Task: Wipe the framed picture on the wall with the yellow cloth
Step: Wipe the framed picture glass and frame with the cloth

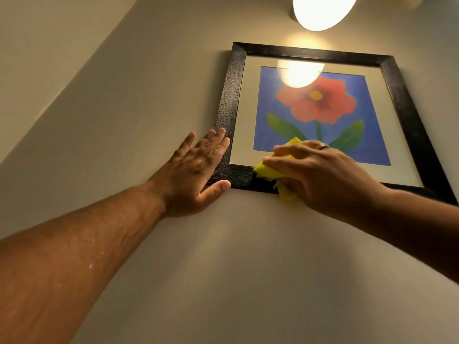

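Note:
A framed picture (232, 95) hangs on the beige wall: black wooden frame, cream mat, a red flower on blue under glass. My left hand (196, 170) lies flat with fingers spread against the frame's lower left corner, thumb under the bottom edge, holding nothing. My right hand (320, 172) presses a crumpled yellow cloth (267, 170) against the lower left part of the glass and the bottom frame rail. Most of the cloth is hidden under the palm; a bit hangs below the frame.
A round lit wall lamp (323, 11) glows just above the picture, and its glare reflects in the top of the glass. Bare beige wall (223, 256) spreads below and to the left, meeting a slanted ceiling line at upper left.

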Motion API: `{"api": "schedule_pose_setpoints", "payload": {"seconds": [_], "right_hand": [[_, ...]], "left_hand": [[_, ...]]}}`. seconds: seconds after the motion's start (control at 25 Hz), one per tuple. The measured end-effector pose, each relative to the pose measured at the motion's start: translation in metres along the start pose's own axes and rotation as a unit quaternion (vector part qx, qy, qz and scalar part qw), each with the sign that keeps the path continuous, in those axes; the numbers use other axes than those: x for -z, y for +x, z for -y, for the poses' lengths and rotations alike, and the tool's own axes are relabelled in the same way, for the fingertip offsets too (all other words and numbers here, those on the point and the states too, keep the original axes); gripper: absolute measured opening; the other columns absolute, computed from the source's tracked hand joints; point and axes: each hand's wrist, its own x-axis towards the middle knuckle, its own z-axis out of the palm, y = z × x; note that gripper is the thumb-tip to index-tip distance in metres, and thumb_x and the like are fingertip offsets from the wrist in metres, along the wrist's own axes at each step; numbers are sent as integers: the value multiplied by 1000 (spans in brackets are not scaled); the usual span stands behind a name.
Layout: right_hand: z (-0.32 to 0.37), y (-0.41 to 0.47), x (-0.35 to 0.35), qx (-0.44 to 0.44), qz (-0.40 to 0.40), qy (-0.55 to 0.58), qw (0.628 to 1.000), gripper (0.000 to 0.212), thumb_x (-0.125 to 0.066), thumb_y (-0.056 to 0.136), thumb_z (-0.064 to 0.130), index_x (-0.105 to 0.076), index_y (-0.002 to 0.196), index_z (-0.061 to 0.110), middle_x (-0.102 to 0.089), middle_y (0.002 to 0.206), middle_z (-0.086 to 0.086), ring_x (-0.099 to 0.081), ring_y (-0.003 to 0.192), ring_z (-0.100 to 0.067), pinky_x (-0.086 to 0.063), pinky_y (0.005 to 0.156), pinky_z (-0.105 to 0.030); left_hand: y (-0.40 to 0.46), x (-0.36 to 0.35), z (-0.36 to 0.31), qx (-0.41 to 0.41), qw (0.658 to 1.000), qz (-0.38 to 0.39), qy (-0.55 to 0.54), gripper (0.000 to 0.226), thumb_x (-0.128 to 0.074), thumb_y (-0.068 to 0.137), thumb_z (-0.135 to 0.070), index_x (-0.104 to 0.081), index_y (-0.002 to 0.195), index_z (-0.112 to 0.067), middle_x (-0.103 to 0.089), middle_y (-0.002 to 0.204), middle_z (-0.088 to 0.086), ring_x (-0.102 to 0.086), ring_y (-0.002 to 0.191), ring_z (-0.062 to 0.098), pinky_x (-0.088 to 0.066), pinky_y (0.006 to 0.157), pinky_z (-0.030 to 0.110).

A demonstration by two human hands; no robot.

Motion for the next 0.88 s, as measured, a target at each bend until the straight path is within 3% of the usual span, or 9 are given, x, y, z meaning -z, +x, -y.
{"api": "schedule_pose_setpoints", "payload": {"seconds": [0.12,0.4,0.6,0.76,0.88], "right_hand": [[25,34,-11,-32,-6,-60,998,37,-53,91,30,-52,127,32,-54,120,-13,-54,103,-39,-52,75,-46],[8,5,8,60,30,-101,993,35,-42,92,38,-53,124,36,-57,104,-10,-58,87,-34,-54,61,-41],[20,47,0,-20,14,-74,997,31,-46,93,38,-55,122,34,-52,109,-9,-53,95,-35,-50,70,-40],[11,9,0,34,14,-7,999,29,-57,88,39,-58,116,38,-59,98,-6,-57,82,-32,-53,59,-40],[-17,52,1,-37,3,-35,999,33,-54,91,29,-58,122,40,-57,109,-6,-55,97,-33,-51,71,-40]], "left_hand": [[-1,1,-1,7,1000,2,-1,80,-17,89,-61,1,154,-17,6,164,1,14,149,11,7,123,42],[-1,3,-3,4,1000,7,13,79,-17,90,-60,-2,154,-15,4,164,3,10,150,13,5,123,46],[-1,1,-3,8,1000,8,12,77,-15,91,-60,0,154,-17,5,164,1,13,149,11,6,122,45],[-1,0,-1,2,1000,4,18,77,-16,91,-60,-2,154,-17,3,164,1,11,150,11,4,123,46],[-1,1,-3,5,1000,11,20,78,-15,91,-60,-1,154,-17,4,164,0,12,149,11,5,123,46]]}}
